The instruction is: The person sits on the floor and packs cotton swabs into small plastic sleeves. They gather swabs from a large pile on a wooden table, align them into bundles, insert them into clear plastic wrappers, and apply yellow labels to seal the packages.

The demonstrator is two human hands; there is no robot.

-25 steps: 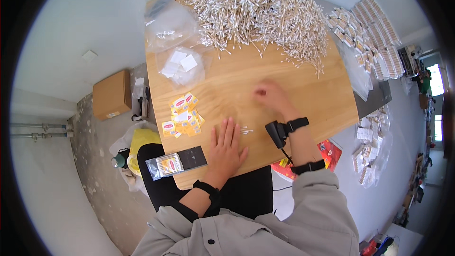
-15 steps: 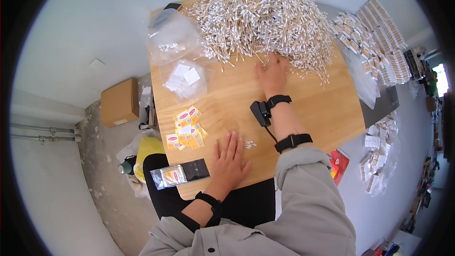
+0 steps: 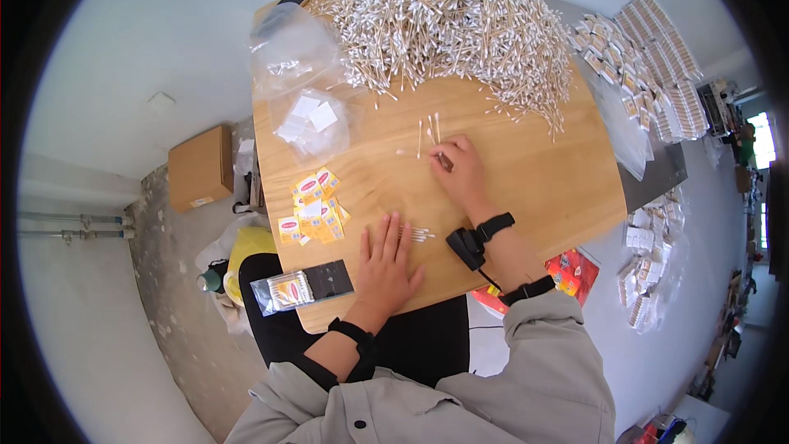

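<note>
My right hand is over the middle of the wooden table, fingers closed in a pinch. A few cotton swabs with white tips show at its fingertips; some are smeared by motion. My left hand lies flat near the table's front edge, fingers stretched out. Beside its fingers a small row of cotton swabs sticks out, partly hidden by the hand. At the far side rises a large heap of loose cotton swabs.
Yellow-and-white cards lie left of my left hand. Near them are a clear bag with white cards and a filled pack of swabs at the left edge. Beyond the right edge, many packs are stacked. A cardboard box stands on the floor.
My right hand has drawn back from the heap toward me, bringing a few cotton swabs. My left hand stays flat beside the small row. The whole view has shifted slightly.
</note>
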